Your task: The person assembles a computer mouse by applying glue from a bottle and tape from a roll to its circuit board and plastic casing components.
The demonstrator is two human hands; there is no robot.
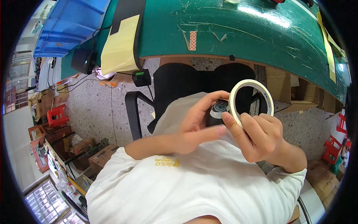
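Observation:
My left hand [194, 127] is curled round a black cylindrical thing [216, 118] with a grey-white band near its dark round top. Its exact kind is hard to make out. One finger of this hand is smeared by motion. Closed on the lower rim of a roll of off-white tape [233, 98], my right hand [257, 136] keeps it upright with the ring's hole showing. The tape roll is right beside the black thing, and my right thumb tip reaches its banded part. Both hands are above my lap, in front of my white shirt.
Ahead is a scratched green worktable [160, 33] with a red-and-white patterned strip [192, 40]. A blue crate [71, 26], a yellow sheet [121, 46] and a black box [82, 60] are at its left. A chair armrest [133, 112] stands left of my legs; cardboard boxes [278, 87] sit under the table.

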